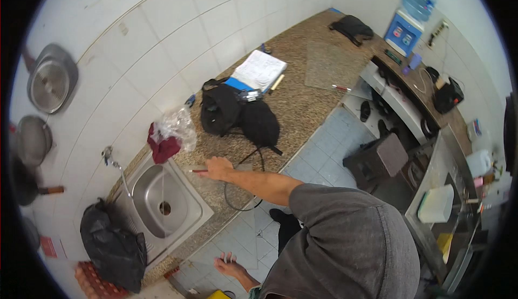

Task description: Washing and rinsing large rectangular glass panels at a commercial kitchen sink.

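Note:
My right hand grips a slim dark-red pen-like tool with a pale tip, over the granite counter beside the sink. Faint straight edges outline a clear sheet, which looks like glass and reaches past the counter's front edge. Lower down, my left hand is turned palm up with its fingers curled at the sheet's near edge. The sheet is so clear that the exact contact is hard to make out. A stainless-steel sink lies left of both hands.
A black bag, an open notebook, a maroon cloth and a clear plastic bag lie on the counter. Farther off lie another clear sheet and a pen. A black strap hangs over the front edge. A stool stands behind.

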